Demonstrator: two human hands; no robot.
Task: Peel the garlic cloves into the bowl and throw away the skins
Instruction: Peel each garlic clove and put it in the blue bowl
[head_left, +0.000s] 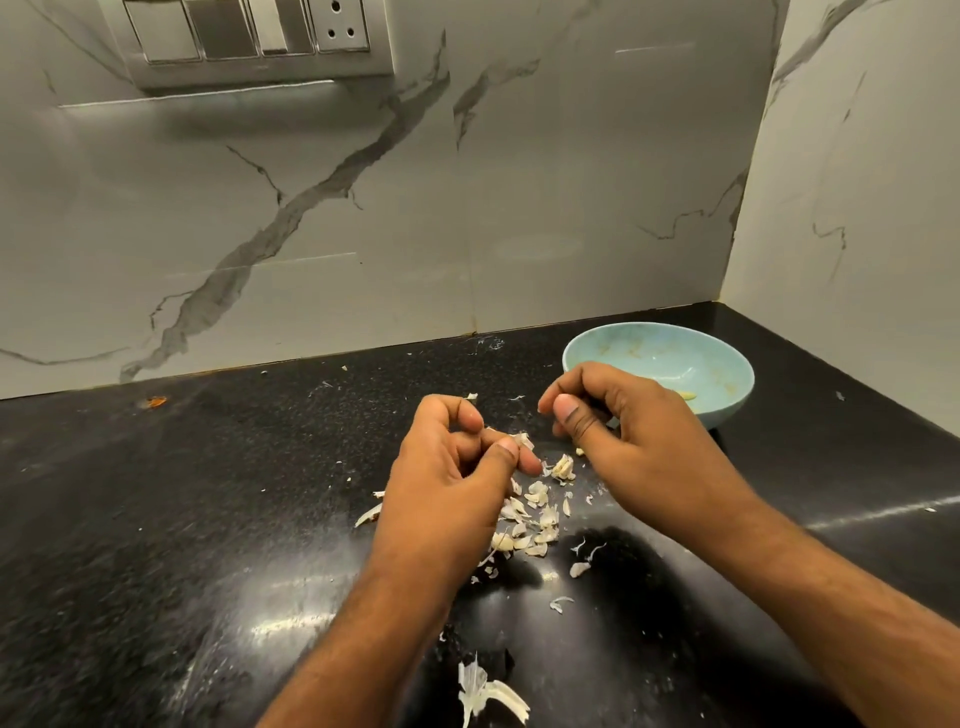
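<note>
Bench: black speckled bench (208, 519) runs along a grey marble-look wall (363, 208) and into a corner on the right.
Left hand: left hand (457, 467) is raised just above the bench, thumb and fingers curled together, pinching a small garlic clove (524, 441) with bits of skin hanging from it.
Right hand: right hand (623, 431) is beside the left and apart from it, its fingers curled and the thumb tip pressed toward the forefinger; whether a scrap of skin sits in that pinch cannot be told.
Skins: pile of pale garlic skins (535, 514) lies on the bench under and between the two hands, with loose flakes scattered around it.
Big skin: larger white husk (483, 691) lies alone near the bottom edge, well apart from the pile.
Bowl: light blue bowl (701, 364) stands on the bench behind the right hand, near the corner.
Peeled garlic: one pale peeled clove (687, 396) lies inside the bowl, low on its near side.
Wall fitting: switch panel with a socket (249, 36) is fixed high on the wall at the left.
</note>
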